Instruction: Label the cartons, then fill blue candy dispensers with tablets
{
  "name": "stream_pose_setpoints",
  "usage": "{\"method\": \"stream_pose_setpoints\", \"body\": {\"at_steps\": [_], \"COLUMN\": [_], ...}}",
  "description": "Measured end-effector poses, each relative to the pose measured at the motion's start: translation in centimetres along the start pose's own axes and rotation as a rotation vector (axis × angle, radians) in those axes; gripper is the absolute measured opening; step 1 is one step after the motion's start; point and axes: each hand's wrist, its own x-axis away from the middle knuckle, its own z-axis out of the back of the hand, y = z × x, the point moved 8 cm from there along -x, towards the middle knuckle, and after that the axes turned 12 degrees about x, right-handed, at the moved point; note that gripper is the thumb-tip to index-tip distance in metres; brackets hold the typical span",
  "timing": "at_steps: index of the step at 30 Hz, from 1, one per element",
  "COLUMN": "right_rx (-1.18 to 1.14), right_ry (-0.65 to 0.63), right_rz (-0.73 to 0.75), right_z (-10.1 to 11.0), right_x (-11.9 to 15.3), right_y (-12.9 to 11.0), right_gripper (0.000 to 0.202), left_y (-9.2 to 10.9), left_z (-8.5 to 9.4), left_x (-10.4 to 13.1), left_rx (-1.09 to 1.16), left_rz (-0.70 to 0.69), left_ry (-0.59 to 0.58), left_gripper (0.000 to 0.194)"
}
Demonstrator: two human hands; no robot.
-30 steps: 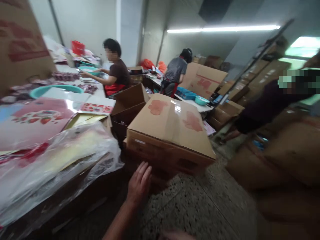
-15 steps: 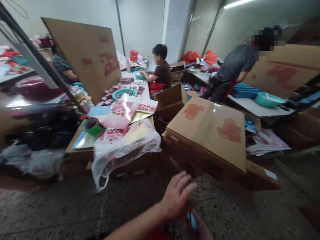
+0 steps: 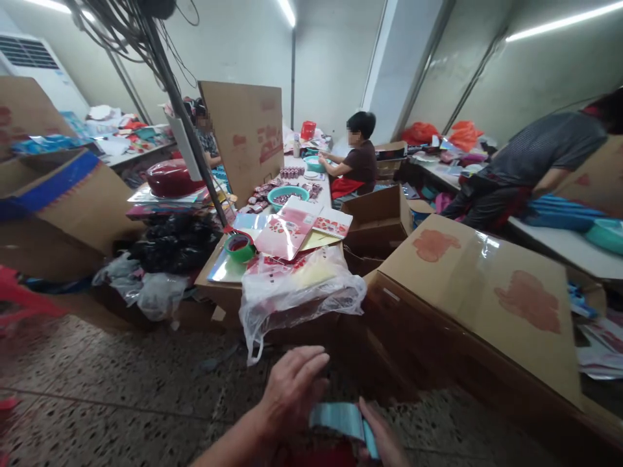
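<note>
My right hand (image 3: 382, 431), low in the view and partly cut off, is closed on a pale blue, shiny flat thing (image 3: 341, 418) with a brighter blue edge; its kind is not clear. My left hand (image 3: 294, 383) is raised just left of and above it, fingers stretched out, palm turned towards it. I cannot tell whether the left fingertips touch the blue thing. Beyond both hands, a clear plastic bag (image 3: 302, 295) lies draped over the near edge of a carton, under pink printed sheets (image 3: 287, 233).
A large closed carton (image 3: 472, 285) stands at right, an open one (image 3: 377, 214) behind it. A roll of green tape (image 3: 239, 248) lies at the carton stack's left. Black bags (image 3: 178, 243) and a metal post (image 3: 182, 117) stand left. Several people work at tables behind.
My view has swung left, so the cartons and tables sit further right. Both hands appear further left in view, and more of the pale blue thing now shows in the right hand.
</note>
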Motion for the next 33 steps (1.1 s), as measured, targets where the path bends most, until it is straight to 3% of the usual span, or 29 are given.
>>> {"method": "stream_pose_setpoints", "body": {"at_steps": [3,5,7,10,14,17,21,27,30,33], "right_rx": [-0.034,-0.040,-0.051,-0.113,-0.303,-0.388,-0.463,-0.397,-0.268,-0.118], "right_ry": [0.075,0.029,-0.047,-0.154,-0.187,-0.228,-0.271,-0.294,-0.320,-0.294], "right_rz": [-0.066,-0.027,0.049,0.133,0.128,0.079,0.066,0.122,0.139,0.139], "right_z": [0.4,-0.2,-1.0,-1.8,-1.3,-1.0,-0.4,0.5,0.5,0.7], "right_x": [0.9,1.7,2.4,2.5,0.9,-0.3,-1.0,-1.0,-0.6,-0.3], "right_y": [-1.2,-3.7,-7.2,-12.2,-15.7,-16.1,-15.7,-15.6,-15.3,-14.5], "right_gripper": [0.050,0.056,0.057,0.059,0.064,0.060,0.045,0.055,0.061,0.051], "left_y": [-1.5,-2.5,-3.4,-2.8,-0.6,-0.3,-2.0,-3.6,-4.3,-5.4], "left_z": [4.2,4.6,2.4,-3.1,-6.6,-8.0,-8.8,-9.1,-9.6,-10.3], "left_x": [-2.3,-3.9,-4.8,-5.4,-6.7,-7.5,-8.1,-8.1,-7.8,-6.5], "left_rx": [0.016,0.089,0.264,0.437,0.141,0.005,0.045,0.129,0.407,0.747], "left_rz": [0.081,0.186,0.346,0.474,0.301,0.236,0.321,0.370,0.468,0.710], "left_ry": [0.087,0.093,0.003,-0.171,-0.185,-0.252,-0.297,-0.291,-0.367,-0.478], "left_gripper": [0.034,0.031,0.030,0.040,0.058,0.056,0.035,0.054,0.069,0.061]}}
